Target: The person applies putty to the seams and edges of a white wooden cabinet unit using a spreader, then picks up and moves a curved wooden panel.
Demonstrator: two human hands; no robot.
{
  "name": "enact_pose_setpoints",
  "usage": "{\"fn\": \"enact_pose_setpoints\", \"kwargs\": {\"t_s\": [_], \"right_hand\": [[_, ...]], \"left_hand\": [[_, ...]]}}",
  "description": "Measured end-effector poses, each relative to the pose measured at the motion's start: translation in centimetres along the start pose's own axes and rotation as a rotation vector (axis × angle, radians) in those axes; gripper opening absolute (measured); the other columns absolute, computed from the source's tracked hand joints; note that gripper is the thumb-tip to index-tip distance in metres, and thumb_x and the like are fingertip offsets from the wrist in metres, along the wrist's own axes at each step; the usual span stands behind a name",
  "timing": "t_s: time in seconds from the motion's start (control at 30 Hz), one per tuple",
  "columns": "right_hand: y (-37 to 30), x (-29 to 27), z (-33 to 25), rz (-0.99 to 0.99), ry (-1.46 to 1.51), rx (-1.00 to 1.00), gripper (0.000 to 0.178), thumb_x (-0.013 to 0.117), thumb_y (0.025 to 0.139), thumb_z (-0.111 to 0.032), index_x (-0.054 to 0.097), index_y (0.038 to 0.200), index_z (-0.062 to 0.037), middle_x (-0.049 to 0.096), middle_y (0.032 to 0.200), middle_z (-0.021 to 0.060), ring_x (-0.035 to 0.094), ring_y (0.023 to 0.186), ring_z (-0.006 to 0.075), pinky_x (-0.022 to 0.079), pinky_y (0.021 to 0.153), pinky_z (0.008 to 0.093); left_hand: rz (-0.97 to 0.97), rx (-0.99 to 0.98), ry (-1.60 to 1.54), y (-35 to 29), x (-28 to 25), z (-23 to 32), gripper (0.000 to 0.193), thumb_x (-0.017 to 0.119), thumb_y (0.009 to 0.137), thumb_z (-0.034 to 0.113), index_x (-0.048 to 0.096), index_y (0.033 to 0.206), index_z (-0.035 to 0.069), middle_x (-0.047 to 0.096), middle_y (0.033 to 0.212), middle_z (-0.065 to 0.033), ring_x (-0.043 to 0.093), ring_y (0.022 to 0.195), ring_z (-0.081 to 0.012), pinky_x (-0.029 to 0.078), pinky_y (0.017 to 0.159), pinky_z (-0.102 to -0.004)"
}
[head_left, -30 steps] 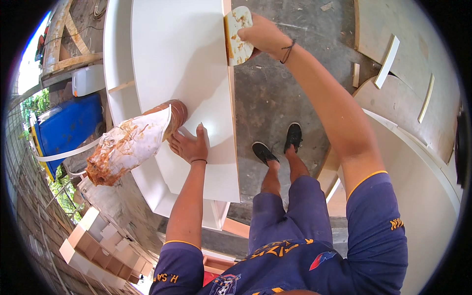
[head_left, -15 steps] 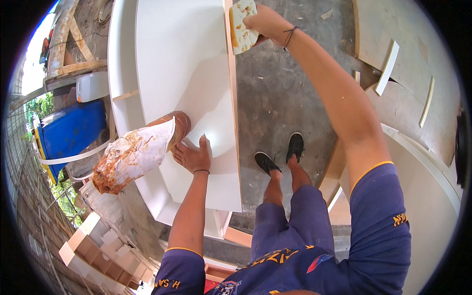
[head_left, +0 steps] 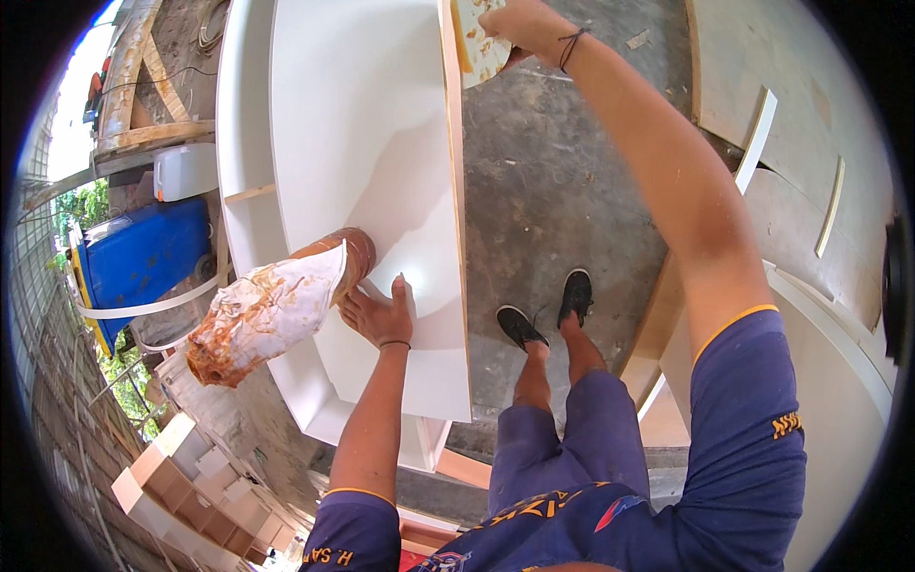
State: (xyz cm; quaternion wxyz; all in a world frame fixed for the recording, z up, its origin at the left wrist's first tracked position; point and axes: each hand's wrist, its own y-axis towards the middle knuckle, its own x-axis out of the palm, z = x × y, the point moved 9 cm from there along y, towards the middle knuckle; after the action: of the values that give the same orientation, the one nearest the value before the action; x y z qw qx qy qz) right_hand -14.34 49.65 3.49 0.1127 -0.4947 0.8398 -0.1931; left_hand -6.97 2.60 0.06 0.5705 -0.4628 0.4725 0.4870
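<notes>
Right hand (head_left: 524, 25) gripping a smeared pale plate (head_left: 484, 50) at the edge of a white panel (head_left: 334, 95).
Left hand (head_left: 379, 316) rests open on the panel, just beside a brown-smeared cylindrical container (head_left: 272, 310), contents hidden; beyond, a white jug (head_left: 187, 172) near a blue wheeled bin (head_left: 148, 246), contents also unseen.

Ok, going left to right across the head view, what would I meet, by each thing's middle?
Blue bin → stained white-wrapped cylinder → left hand → smeared pale plate → right hand → loose white strip → narrow pale strip.
</notes>
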Motion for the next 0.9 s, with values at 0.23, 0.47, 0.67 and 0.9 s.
{"fn": "enact_pose_setpoints", "kwargs": {"t_s": [0.23, 0.47, 0.67, 0.9], "right_hand": [[1.8, 0.9, -0.9, -0.036, 0.022, 0.008, 0.035, 0.050, 0.085, -0.002, 0.054, 0.119, -0.0073, 0.064, 0.103, 0.0140, 0.067, 0.088, 0.0358, 0.060, 0.058, 0.0515], [3.9, 1.9, -0.8, -0.076, 0.027, 0.108, 0.034, 0.052, 0.083, -0.001, 0.054, 0.116, 0.0027, 0.065, 0.099, 0.0129, 0.066, 0.086, 0.0324, 0.060, 0.068, 0.0482], [3.4, -1.4, -1.6, -0.215, 0.327, -0.116, 0.034, 0.054, 0.078, 0.004, 0.054, 0.112, 0.0040, 0.065, 0.096, 0.0155, 0.067, 0.085, 0.0279, 0.059, 0.067, 0.0451], [-8.2, -6.1, 2.0, 0.117, 0.344, -0.301, 0.038, 0.053, 0.078, 0.005, 0.053, 0.115, 0.0029, 0.063, 0.087, 0.0109, 0.064, 0.071, 0.0230, 0.057, 0.059, 0.0353]], "left_hand": [[-0.004, 0.000, 0.019, 0.1, 0.7, -0.9, 0.101, 0.055, 0.075, 0.069, 0.025, 0.139, -0.003, 0.028, 0.142, -0.0255, 0.017, 0.138, -0.0382, 0.007, 0.114, -0.0499], [-0.016, 0.005, 0.047, 0.1, 0.9, -0.9, 0.104, 0.054, 0.075, 0.071, 0.023, 0.140, -0.004, 0.026, 0.144, -0.0269, 0.016, 0.138, -0.0394, 0.007, 0.114, -0.0496], [-0.001, 0.033, 0.030, 0.0, 0.9, 0.0, 0.103, 0.054, 0.075, 0.070, 0.023, 0.140, -0.004, 0.028, 0.143, -0.0272, 0.017, 0.138, -0.0398, 0.007, 0.114, -0.0499], [0.040, 0.049, -0.005, 0.0, -0.5, -0.4, 0.097, 0.061, 0.076, 0.063, 0.028, 0.136, -0.006, 0.031, 0.141, -0.0263, 0.021, 0.136, -0.0398, 0.010, 0.113, -0.0502]]}}
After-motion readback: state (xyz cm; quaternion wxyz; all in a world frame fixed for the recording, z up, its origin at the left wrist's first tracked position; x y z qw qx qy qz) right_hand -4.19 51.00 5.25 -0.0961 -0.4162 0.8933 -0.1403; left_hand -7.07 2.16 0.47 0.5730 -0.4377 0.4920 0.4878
